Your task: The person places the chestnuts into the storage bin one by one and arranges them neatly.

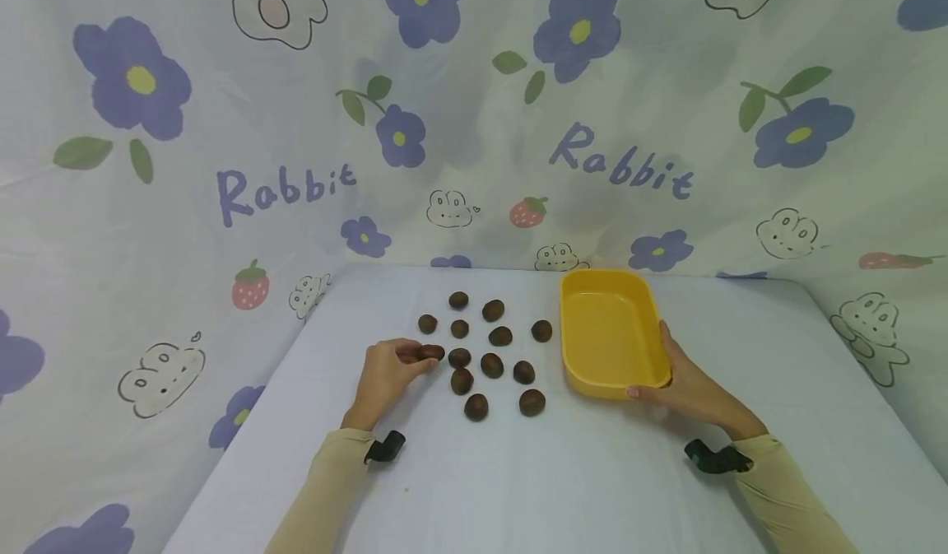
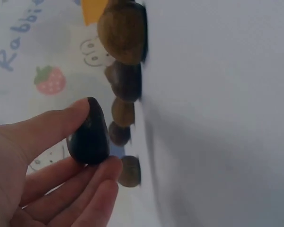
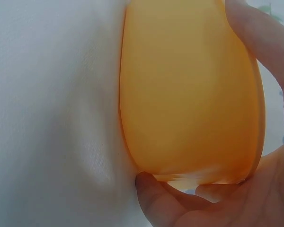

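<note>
My left hand [image 1: 387, 377] pinches a dark brown chestnut [image 2: 89, 137] between thumb and fingers. In the left wrist view this chestnut is held apart from the white tabletop. Several more chestnuts [image 1: 492, 365] lie scattered on the table just right of that hand. On the other side, my right hand [image 1: 692, 385] grips the near right corner of a yellow plastic container [image 1: 615, 391]. The right wrist view shows the container's wall [image 3: 189, 104] close up, with fingers and thumb curled about its end. Part of that hand lies outside the right wrist view.
The white table [image 1: 578, 488] ends at the back against a hanging cloth [image 1: 474, 134] printed with flowers, rabbits and strawberries. Single chestnuts [image 1: 542, 331] lie close to the container's left side. A small black device [image 1: 717, 457] sits at each wrist.
</note>
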A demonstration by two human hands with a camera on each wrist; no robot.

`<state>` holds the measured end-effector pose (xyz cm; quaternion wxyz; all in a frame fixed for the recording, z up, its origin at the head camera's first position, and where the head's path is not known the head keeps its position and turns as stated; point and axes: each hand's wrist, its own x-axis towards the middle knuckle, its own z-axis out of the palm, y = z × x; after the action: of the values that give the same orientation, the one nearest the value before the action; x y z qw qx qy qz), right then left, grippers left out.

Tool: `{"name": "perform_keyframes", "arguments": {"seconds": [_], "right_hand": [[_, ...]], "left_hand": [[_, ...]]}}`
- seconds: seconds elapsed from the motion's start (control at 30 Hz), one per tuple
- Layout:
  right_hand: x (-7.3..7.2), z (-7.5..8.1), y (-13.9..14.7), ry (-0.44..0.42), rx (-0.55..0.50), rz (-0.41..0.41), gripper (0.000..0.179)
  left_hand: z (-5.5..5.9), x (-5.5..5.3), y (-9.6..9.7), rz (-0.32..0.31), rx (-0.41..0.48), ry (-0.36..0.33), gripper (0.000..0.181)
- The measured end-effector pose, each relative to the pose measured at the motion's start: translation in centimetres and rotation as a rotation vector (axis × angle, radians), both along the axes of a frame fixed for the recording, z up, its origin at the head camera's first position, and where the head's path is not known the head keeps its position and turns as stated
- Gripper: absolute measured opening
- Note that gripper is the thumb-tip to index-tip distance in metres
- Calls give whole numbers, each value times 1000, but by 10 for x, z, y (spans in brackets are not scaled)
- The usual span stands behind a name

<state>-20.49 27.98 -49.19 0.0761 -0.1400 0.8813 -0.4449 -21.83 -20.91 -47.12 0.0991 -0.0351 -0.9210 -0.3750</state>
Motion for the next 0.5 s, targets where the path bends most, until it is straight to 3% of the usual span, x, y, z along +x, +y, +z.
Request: {"name": "perform_keyframes", "arguments": {"seconds": [0.23, 0.5], "right_hand": [[-1, -2, 0, 19, -12, 8, 132], [-2, -1, 1, 60, 11, 19, 129]], "left_hand": [[10, 3, 11, -52, 98, 76, 41], [24, 3, 31, -105, 179, 98, 41]]}}
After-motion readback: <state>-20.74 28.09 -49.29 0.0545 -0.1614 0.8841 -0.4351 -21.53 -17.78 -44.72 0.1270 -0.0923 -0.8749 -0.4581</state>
